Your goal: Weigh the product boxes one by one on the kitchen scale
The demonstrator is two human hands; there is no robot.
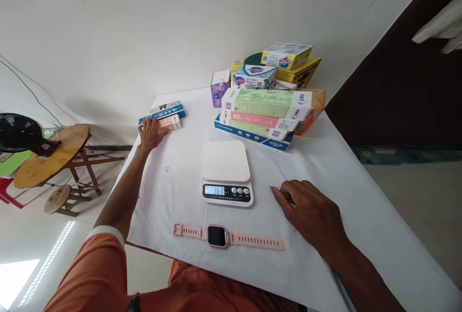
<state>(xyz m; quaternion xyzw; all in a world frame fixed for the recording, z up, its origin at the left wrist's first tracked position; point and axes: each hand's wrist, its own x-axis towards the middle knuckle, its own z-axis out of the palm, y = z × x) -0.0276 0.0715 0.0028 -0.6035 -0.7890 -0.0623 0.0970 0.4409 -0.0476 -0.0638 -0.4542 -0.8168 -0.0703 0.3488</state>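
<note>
My left hand (150, 134) is at the far left of the table, its fingers closed on the end of a pink and white toothpaste box (174, 122). Right behind that box lie a blue toothpaste box (176, 111) and a white box with dark lettering (169, 106). My right hand (312, 211) rests on the cloth at the right, fingers curled in with nothing visible in them. Between the hands stands a white kitchen scale (226, 160), its pan bare and its display reading 363. A pink smartwatch (217, 236) lies stretched out in front of the scale.
Behind the scale, green and pink toothpaste boxes (267, 103) are stacked on a blue box (252, 134). Soap boxes (254, 76) and a purple box (220, 86) stand behind them. A white cloth (288, 167) covers the table. A fan (16, 131) sits on a wooden table at left.
</note>
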